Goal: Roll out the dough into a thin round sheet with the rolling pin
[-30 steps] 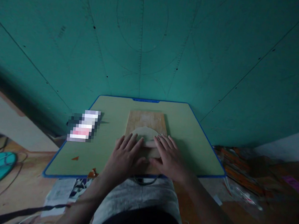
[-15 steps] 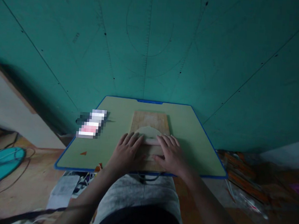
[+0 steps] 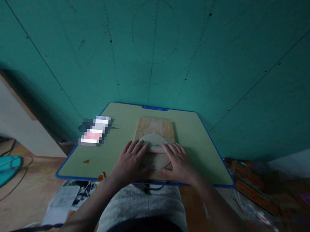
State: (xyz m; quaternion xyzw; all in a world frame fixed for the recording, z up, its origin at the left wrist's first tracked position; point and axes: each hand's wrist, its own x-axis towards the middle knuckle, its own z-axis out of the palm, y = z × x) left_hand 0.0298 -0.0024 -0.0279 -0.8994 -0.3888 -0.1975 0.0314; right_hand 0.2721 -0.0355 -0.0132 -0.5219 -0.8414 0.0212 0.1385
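Note:
A pale rolling pin [image 3: 156,149] lies crosswise over a thin round sheet of dough [image 3: 154,138]. The dough rests on a wooden board [image 3: 154,126]. My left hand [image 3: 132,159] presses on the pin's left end, fingers laid over it and thumb toward me. On the pin's right end, my right hand [image 3: 179,163] is placed the same way. Both hands hide the pin's ends and the sides of the dough. Dough shows beyond the pin and also on its near side, between my thumbs.
The board sits on a small light-green table [image 3: 205,159] with a blue rim, against a green wall [image 3: 157,84]. A pixelated object [image 3: 96,131] and a small orange-brown scrap [image 3: 86,161] lie to the left. Cluttered items [image 3: 258,195] fill the floor at right.
The view has tipped slightly upward, so everything sits a little lower. My hands stay on the rolling pin. The dough on the pin's near side shows more clearly, my thumbs slightly lower.

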